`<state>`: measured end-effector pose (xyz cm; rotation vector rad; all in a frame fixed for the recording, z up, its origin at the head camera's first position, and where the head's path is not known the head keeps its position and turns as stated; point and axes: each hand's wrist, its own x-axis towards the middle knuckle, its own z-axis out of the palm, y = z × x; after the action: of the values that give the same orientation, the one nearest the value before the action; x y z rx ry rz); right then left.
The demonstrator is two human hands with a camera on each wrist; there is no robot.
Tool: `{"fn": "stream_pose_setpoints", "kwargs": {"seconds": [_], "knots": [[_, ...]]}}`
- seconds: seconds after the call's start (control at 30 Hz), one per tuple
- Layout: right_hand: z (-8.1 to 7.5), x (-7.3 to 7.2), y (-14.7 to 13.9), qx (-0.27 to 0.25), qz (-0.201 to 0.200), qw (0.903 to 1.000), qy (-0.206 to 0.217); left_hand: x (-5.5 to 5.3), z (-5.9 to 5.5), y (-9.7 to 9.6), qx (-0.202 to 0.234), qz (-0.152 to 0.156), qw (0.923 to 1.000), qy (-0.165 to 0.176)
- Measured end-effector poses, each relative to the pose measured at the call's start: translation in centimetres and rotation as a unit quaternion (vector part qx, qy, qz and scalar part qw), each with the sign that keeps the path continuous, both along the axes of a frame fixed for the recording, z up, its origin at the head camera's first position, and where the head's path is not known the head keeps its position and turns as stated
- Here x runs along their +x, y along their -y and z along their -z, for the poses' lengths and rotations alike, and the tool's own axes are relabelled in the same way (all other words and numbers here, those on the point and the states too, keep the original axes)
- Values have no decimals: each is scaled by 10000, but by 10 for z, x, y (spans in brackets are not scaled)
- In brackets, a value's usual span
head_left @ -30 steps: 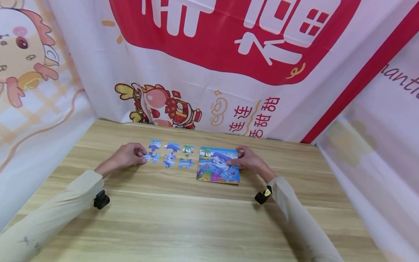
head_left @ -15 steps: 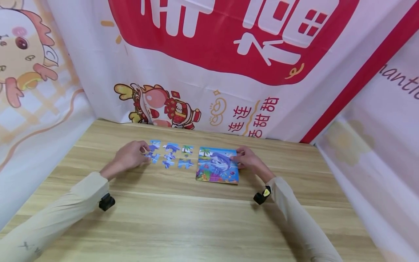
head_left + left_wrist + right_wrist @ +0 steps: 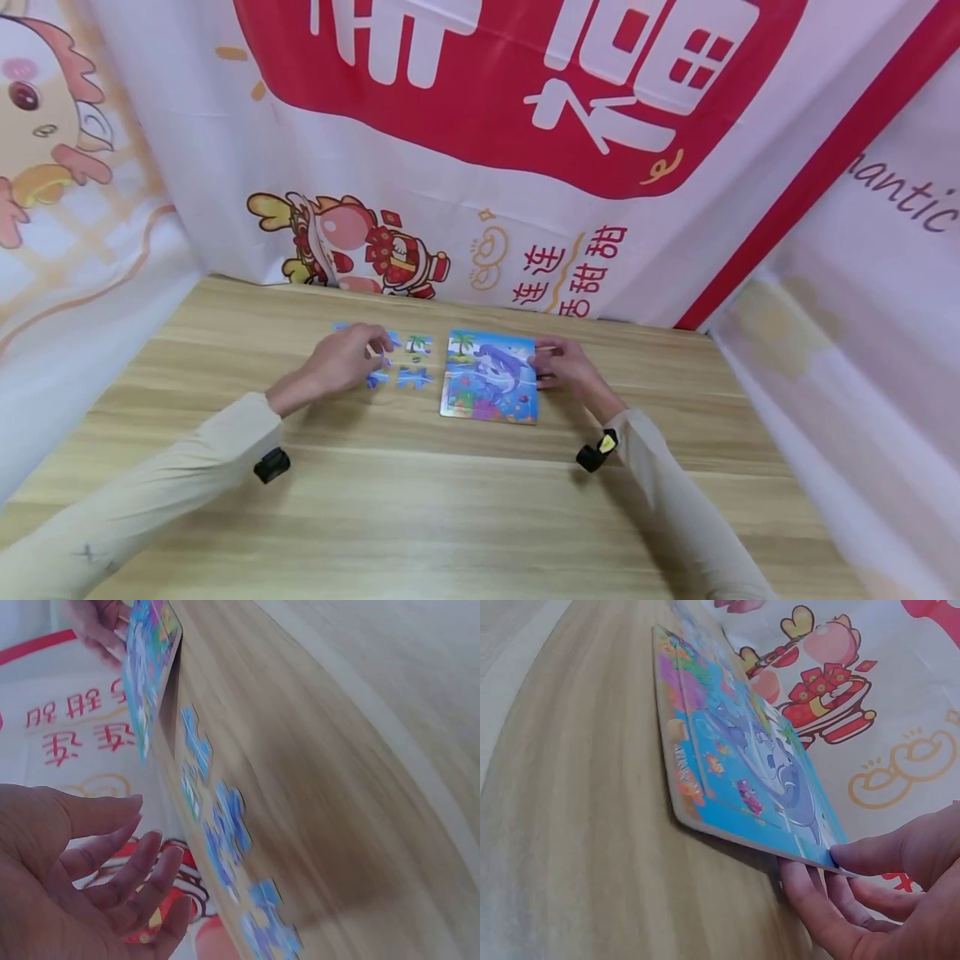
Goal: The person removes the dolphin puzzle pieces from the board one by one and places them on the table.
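My left hand hovers over the left puzzle pieces with its fingers relaxed and nothing in them; in the left wrist view the fingers are spread beside the row. The puzzle pieces, blue and purple, lie apart in two rows, some hidden under this hand. To their right is a puzzle board with a dolphin, a palm tree and a colourful reef. My right hand pinches the board's right edge, thumb on top and fingers underneath. In the right wrist view that edge is raised off the table.
The wooden table extends toward me. A white and red printed cloth hangs right behind its far edge. More printed cloth closes in the sides. Each wrist carries a small black camera.
My left hand has moved right, from the leftmost pieces to over the middle ones, its fingers coming off them. My right hand keeps the board's edge; the head view has shifted slightly.
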<state>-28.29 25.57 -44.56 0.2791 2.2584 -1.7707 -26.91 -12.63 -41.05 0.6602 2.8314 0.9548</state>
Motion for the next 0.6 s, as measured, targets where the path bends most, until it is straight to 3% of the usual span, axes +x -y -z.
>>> {"fn": "stream_pose_setpoints", "kwargs": {"seconds": [0.3,0.6], "knots": [[3,0,1,322,-34,9995,-11,-7,7,-37,66,660,9974,289],[-4,0,5,565,-501,9967,298,-14,15,-74,556,957,9896,918]]}}
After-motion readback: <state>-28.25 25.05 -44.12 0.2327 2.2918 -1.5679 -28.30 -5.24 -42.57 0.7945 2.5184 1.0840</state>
